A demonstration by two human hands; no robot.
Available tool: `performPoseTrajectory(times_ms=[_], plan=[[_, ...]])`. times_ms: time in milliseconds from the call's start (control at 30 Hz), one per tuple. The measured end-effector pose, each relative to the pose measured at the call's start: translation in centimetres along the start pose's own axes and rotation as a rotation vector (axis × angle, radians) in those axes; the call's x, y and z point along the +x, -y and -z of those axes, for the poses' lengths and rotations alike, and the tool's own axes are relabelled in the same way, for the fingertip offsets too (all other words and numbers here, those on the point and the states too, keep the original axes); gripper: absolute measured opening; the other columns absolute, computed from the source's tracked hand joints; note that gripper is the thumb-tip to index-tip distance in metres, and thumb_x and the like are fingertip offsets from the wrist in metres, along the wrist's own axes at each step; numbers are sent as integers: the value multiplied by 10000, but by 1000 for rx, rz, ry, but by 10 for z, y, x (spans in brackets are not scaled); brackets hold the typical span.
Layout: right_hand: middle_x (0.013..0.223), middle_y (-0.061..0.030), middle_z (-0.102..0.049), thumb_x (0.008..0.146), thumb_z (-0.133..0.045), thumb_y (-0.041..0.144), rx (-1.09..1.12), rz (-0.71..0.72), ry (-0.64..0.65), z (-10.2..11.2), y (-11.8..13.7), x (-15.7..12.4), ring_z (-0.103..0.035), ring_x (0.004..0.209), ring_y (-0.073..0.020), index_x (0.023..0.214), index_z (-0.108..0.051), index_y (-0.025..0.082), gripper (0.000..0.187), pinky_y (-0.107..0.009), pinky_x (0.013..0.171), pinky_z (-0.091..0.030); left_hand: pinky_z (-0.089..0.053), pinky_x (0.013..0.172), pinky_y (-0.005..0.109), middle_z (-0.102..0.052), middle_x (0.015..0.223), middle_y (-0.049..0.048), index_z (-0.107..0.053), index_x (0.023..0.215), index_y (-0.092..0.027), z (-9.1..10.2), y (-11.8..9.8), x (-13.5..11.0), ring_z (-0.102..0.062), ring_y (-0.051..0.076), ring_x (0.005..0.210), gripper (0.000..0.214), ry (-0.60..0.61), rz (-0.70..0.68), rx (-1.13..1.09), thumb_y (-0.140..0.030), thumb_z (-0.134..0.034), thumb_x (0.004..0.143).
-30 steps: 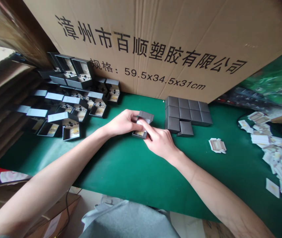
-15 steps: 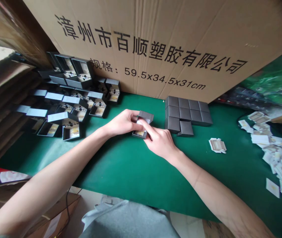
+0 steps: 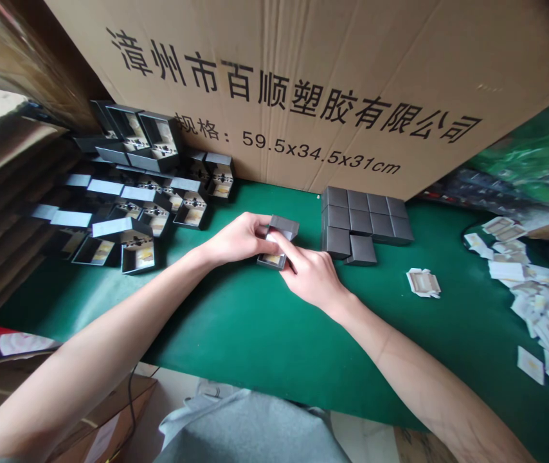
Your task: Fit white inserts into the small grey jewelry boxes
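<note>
A small open grey box is gripped by the left hand from its left side, while the right hand presses a fingertip into its interior — the box rests near the middle of the green table. Just beside it to the right, a block of closed grey boxes is stacked tightly. Open boxes with lids raised are crowded toward the table's left far corner. White paper cards are scattered along the right edge, with one folded card lying apart. Along the far edge a large cardboard carton is stood — "59.5x34.5x31cm" and Chinese characters are printed on it.
</note>
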State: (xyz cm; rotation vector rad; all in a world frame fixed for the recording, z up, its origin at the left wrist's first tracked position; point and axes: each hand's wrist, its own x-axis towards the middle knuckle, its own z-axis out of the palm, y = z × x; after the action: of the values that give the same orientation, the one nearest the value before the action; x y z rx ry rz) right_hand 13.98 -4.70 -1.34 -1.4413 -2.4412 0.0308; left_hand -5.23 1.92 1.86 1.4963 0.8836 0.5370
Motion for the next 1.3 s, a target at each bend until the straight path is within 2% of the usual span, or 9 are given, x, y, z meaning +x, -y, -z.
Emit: performPoseTrajectory(times_ms=[1300], plan=[[1080, -33, -779, 942, -493, 199, 11, 0, 8, 0, 0, 0, -735, 834, -183, 1508, -452, 235, 568, -241, 677, -508, -476, 560, 158, -676, 720, -14, -655, 846, -110, 0, 2, 0, -610, 94, 627, 171, -8, 10, 0, -197, -728, 719]])
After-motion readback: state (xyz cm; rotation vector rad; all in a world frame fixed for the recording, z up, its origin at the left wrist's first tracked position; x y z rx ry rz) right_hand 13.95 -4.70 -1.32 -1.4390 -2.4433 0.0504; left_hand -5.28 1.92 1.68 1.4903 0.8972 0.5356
